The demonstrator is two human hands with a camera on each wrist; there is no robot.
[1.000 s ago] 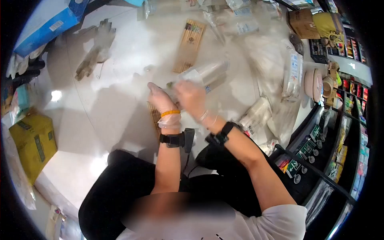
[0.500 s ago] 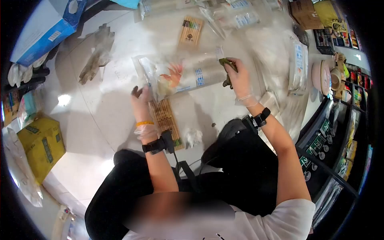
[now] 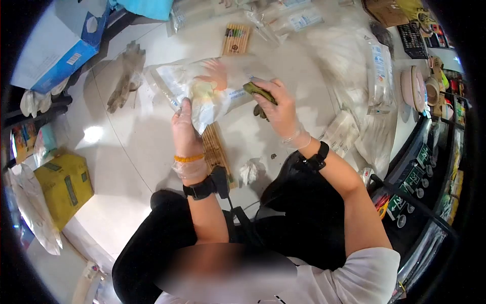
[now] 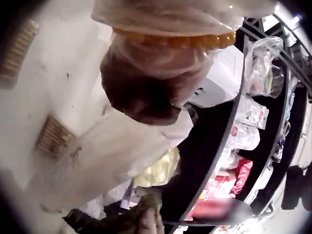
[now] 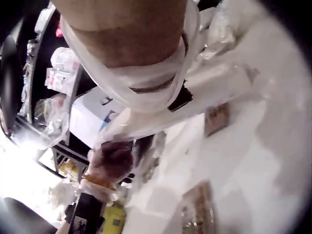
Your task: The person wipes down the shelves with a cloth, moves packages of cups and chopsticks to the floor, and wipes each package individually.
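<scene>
My left hand (image 3: 187,133), in a clear glove, grips the near left edge of a long clear plastic package (image 3: 207,86) with orange-red print and blue lettering. In the left wrist view the package (image 4: 112,151) stretches away from the curled left hand (image 4: 151,83). My right hand (image 3: 278,109), also gloved, pinches a bunched dark green cloth (image 3: 260,93) at the right part of the package. A loose end of the cloth hangs below the fingers. The left wrist view also shows the cloth (image 4: 122,219) at its lower edge. In the right wrist view the cloth is hidden.
A bamboo-coloured pack of sticks (image 3: 216,149) lies under the package's near side, another pack (image 3: 236,39) beyond it. Crumpled white tissue (image 3: 248,172) is near my knees. Dirty gloves (image 3: 126,76) and a blue box (image 3: 61,43) are left; plastic packages (image 3: 378,76) and shelves (image 3: 420,172) right.
My hands were close together, then spread along the package. Since then the right hand has moved left with the cloth, and the left hand has taken hold of the package's near left edge.
</scene>
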